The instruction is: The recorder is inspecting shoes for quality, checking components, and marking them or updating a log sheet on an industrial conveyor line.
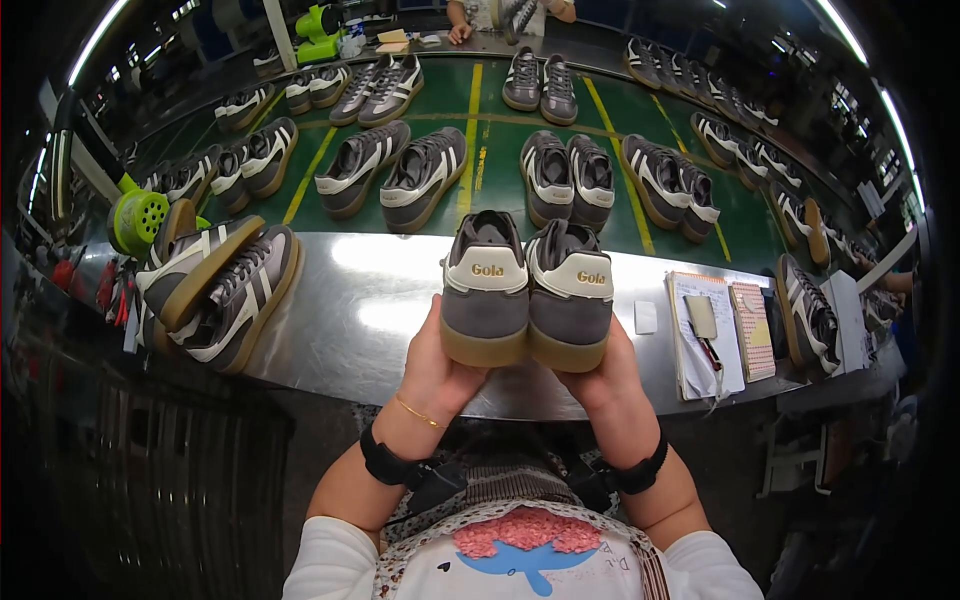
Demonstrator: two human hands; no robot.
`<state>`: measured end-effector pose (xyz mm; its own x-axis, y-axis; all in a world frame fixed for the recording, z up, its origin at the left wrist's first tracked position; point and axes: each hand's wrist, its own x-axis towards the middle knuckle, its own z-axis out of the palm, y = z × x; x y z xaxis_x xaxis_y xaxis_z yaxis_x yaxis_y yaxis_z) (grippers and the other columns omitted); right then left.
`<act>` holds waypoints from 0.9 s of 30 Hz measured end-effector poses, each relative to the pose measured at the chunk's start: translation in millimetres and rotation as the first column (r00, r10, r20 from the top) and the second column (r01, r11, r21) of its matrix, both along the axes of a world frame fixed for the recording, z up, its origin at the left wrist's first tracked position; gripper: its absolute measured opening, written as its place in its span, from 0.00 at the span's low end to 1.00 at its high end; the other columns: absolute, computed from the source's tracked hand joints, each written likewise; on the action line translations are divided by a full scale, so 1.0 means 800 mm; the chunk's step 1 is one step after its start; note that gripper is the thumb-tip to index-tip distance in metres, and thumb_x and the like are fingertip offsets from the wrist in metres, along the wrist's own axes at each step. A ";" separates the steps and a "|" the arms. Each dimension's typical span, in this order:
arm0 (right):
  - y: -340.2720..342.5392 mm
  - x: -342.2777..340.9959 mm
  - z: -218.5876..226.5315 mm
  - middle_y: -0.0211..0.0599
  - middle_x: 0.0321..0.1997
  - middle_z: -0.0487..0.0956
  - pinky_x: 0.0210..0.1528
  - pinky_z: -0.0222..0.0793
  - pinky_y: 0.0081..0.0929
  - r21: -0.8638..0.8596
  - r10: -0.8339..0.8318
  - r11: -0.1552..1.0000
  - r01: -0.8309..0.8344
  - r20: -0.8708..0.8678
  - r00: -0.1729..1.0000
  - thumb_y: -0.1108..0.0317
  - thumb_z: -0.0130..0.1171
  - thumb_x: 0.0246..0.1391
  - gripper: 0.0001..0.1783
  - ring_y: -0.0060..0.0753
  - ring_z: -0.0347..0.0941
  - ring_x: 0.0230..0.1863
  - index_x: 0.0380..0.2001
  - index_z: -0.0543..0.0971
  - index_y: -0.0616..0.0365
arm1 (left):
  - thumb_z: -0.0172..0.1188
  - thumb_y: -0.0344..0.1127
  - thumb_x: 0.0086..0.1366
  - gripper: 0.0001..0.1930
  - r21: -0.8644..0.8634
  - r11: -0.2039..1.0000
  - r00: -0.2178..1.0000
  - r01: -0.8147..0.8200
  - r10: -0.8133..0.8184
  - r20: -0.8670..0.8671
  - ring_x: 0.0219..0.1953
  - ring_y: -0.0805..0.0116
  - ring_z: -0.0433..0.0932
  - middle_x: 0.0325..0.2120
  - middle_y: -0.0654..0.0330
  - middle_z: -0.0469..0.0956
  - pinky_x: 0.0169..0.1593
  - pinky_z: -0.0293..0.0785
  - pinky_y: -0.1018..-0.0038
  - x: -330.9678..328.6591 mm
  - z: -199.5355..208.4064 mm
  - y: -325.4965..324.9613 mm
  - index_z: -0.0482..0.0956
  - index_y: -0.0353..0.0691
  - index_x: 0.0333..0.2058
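Side by side in front of me, a pair of dark grey sneakers is held up with the white heel tabs and gum soles toward me. My left hand [440, 362] grips the left sneaker [486, 300] from its outer side and below. On the other side, my right hand [602, 375] holds the right sneaker [570, 300] the same way. Most of my fingers are hidden behind and under the shoes. Both sneakers are over the metal ledge [390, 310], heels level and nearly touching.
A green conveyor belt [505, 185] with yellow lines carries several pairs of similar sneakers. Stacked sneakers [235, 290] lie on the ledge at left, beside a lime-green fan [138, 222]. To the right are a notebook [705, 350] and a single sneaker [806, 312]. Across the belt is another person's hand [460, 33].
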<state>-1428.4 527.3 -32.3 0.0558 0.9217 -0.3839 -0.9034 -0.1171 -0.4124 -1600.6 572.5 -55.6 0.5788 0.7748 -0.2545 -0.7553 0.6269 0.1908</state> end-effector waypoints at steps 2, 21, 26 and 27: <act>0.003 -0.001 -0.003 0.38 0.48 0.76 0.48 0.72 0.43 0.003 -0.006 1.000 0.006 0.004 1.000 0.56 0.43 0.61 0.20 0.39 0.74 0.47 0.48 0.71 0.57 | 0.43 0.43 0.67 0.19 0.002 1.000 1.000 -0.017 0.016 0.025 0.48 0.56 0.74 0.47 0.51 0.73 0.50 0.73 0.60 -0.003 0.002 0.002 0.69 0.37 0.50; 0.003 -0.016 -0.002 0.42 0.52 0.73 0.54 0.69 0.41 0.047 -0.116 0.992 0.116 0.005 0.993 0.46 0.38 0.62 0.27 0.46 0.70 0.52 0.53 0.68 0.54 | 0.57 0.29 0.59 0.15 0.878 0.394 0.002 0.273 0.912 -0.410 0.38 0.67 0.73 0.38 0.57 0.76 0.44 0.69 0.75 -0.062 0.005 0.005 0.75 0.36 0.46; -0.009 -0.037 0.007 0.36 0.55 0.71 0.58 0.64 0.38 0.089 -0.176 0.982 0.166 0.127 0.976 0.41 0.34 0.62 0.30 0.38 0.68 0.55 0.55 0.66 0.53 | 0.67 0.26 0.48 0.16 0.914 -0.061 0.266 0.401 0.963 -0.052 0.36 0.62 0.75 0.34 0.58 0.77 0.39 0.71 0.72 -0.031 0.034 -0.050 0.79 0.36 0.38; -0.010 -0.042 0.010 0.34 0.56 0.70 0.59 0.61 0.36 0.146 -0.200 0.974 0.176 0.176 0.964 0.41 0.32 0.63 0.31 0.35 0.66 0.57 0.56 0.65 0.52 | 0.67 0.26 0.48 0.16 0.920 -0.083 0.269 0.383 0.963 -0.025 0.36 0.62 0.75 0.34 0.58 0.77 0.39 0.71 0.72 -0.028 0.037 -0.051 0.79 0.36 0.38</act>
<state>-1461.8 519.1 -24.4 0.2925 0.9283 -0.2296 -0.8088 0.1121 -0.5773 -1622.6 531.4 -26.1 0.2281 0.5581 0.7978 0.2055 -0.8286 0.5208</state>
